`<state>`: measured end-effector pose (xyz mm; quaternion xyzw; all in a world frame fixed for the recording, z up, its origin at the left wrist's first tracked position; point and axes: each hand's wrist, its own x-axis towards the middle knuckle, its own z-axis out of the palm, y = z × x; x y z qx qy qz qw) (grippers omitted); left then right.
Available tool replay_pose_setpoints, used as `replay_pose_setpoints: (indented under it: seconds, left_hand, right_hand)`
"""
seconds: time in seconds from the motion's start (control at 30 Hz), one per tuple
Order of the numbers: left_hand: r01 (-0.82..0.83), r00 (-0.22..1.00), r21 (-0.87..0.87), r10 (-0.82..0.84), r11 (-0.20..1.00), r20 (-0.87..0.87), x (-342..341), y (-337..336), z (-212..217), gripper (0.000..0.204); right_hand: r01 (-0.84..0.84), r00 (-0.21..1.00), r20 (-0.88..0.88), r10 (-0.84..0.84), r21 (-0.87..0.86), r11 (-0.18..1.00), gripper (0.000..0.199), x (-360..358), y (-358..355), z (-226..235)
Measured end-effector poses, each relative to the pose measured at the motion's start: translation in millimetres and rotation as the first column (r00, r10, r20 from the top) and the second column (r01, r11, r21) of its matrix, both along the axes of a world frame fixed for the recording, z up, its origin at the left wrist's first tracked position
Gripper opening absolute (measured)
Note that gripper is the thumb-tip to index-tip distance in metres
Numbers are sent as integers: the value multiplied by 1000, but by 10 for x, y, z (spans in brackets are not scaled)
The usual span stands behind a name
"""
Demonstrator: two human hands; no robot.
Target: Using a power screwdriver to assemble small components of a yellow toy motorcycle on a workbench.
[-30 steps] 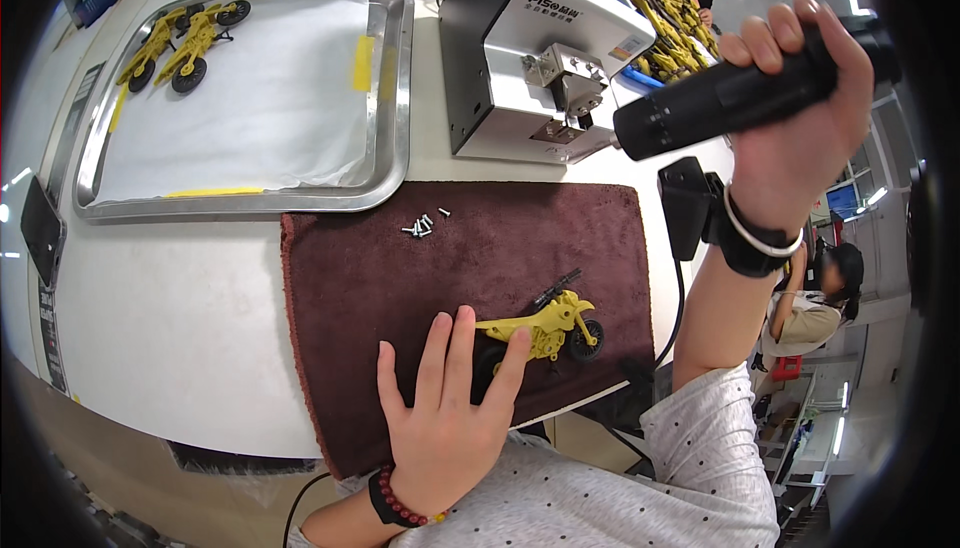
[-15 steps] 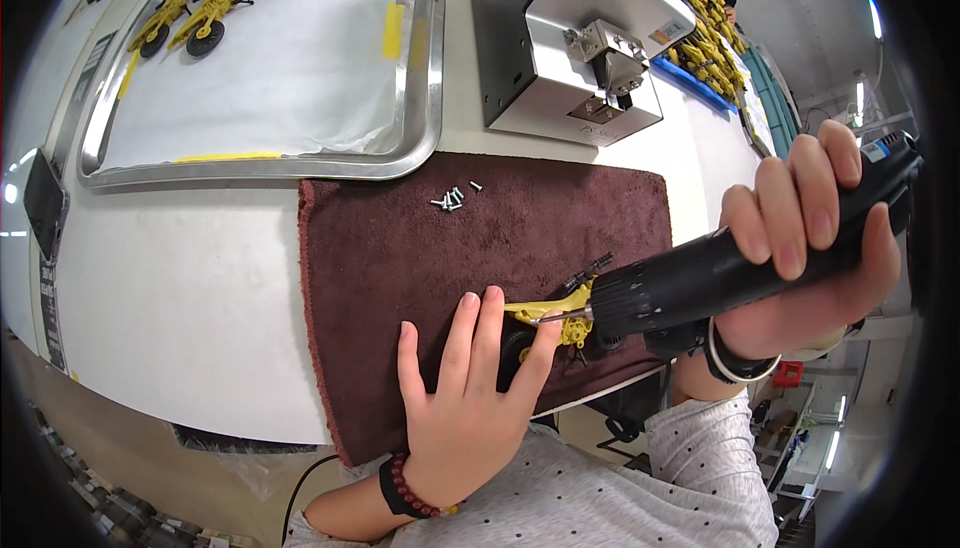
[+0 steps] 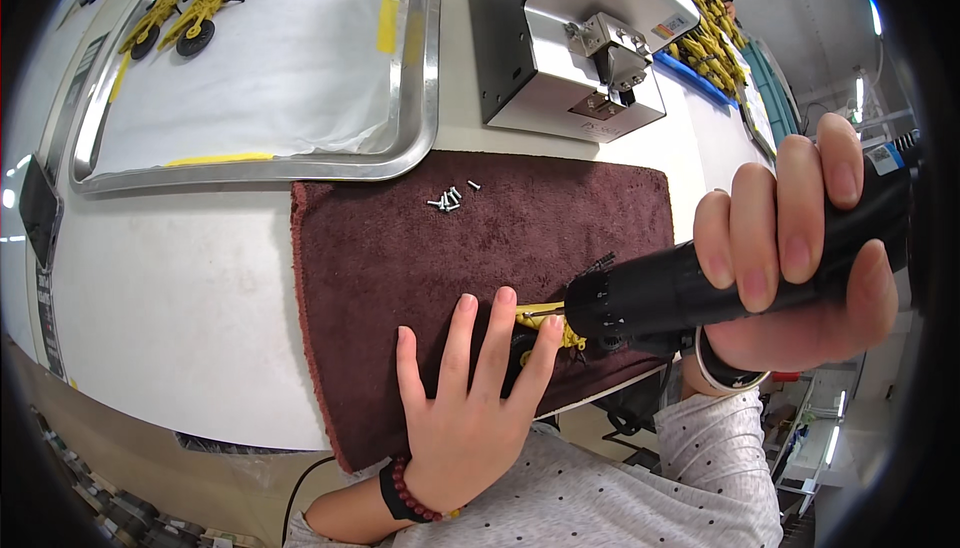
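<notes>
My left hand (image 3: 468, 398) lies flat, fingers spread, on a dark red towel (image 3: 400, 258) and presses on a small yellow toy motorcycle (image 3: 540, 320), which it mostly hides. My right hand (image 3: 800, 258) grips a black electric screwdriver (image 3: 680, 293). The tool's front end points left and down onto the toy, next to my left fingertips. A small heap of silver screws (image 3: 447, 200) lies at the towel's far edge.
A steel tray (image 3: 420, 98) lined with white paper stands at the back left and holds two yellow toy motorcycles (image 3: 185, 13). A grey and silver machine box (image 3: 570, 38) stands behind the towel. More yellow toys (image 3: 710, 33) are piled at the far right.
My right hand has brought the screwdriver down from high at the right onto the toy. My left hand stays on the toy, and the view has come closer.
</notes>
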<state>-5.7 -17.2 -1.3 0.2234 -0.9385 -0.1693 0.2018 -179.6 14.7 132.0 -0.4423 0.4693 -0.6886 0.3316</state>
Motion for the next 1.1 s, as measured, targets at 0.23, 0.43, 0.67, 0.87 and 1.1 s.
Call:
replay_pose_setpoints:
  seconds: [0.23,0.43,0.67,0.87,1.1]
  left_hand:
    - [10,1000,3,-10,1000,1,-7,-9,16,36]
    - [1,1000,29,-1,1000,9,-20,-15,35,27]
    - [-13,1000,18,12,1000,11,-27,-13,46,20]
    - [-9,1000,32,8,999,13,-16,-21,50,21]
    - [-6,1000,25,6,1000,23,-5,-3,46,22]
  right_hand:
    - [-84,996,-47,81,-77,993,30,-50,-44,-89]
    - [-117,993,-45,113,-93,989,34,7,-65,-88]
    - [-220,959,-215,185,-148,964,43,-16,-87,-97]
    - [-289,930,-264,257,-90,953,45,-48,-94,-32]
    - [-246,942,-252,222,-69,967,48,-3,-79,-23]
